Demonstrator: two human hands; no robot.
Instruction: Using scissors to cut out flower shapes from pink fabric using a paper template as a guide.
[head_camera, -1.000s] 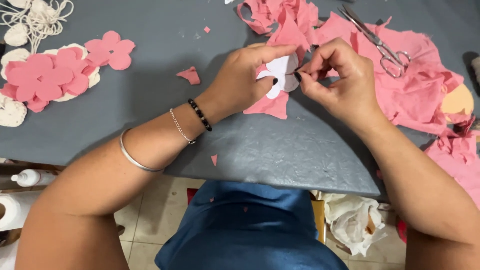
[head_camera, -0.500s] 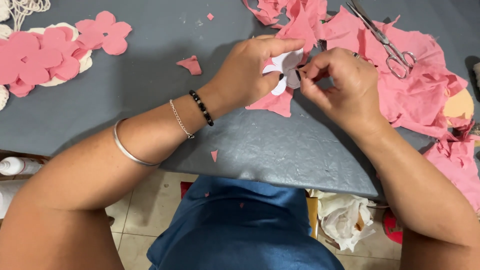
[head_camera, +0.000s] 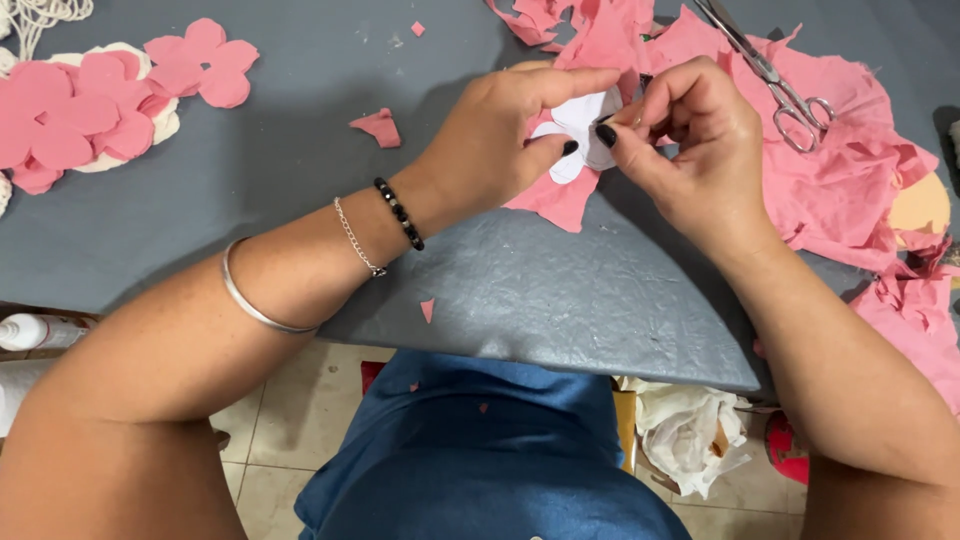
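A grey, slightly crinkled surface (head_camera: 300, 230) fills the upper two thirds of the frame, with pale floor tiles and a blue garment below its curved edge. Just right of the upper middle, a white flower-shaped cutout (head_camera: 578, 140) is held above the surface between both hands. The left hand (head_camera: 500, 140) is closed on the cutout's left side, forefinger stretched across its top and thumb pressing from below. The right hand (head_camera: 690, 140) pinches the cutout's right edge with thumb and forefinger, its other fingers curled in. Under the cutout, a pink fabric piece (head_camera: 555, 200) lies touching the left hand.

To the right of the hands, a heap of pink fabric scraps (head_camera: 840, 190) spreads to the frame's right edge, and a pair of metal scissors (head_camera: 770, 75) lies on top of it at the upper right. A small pink scrap (head_camera: 378, 127) lies left of the left hand. At the upper left, a pile of pink flower shapes (head_camera: 110, 105) rests on the surface, with cream ones beneath. A white glue bottle (head_camera: 40, 330) shows at the left edge, below the surface.
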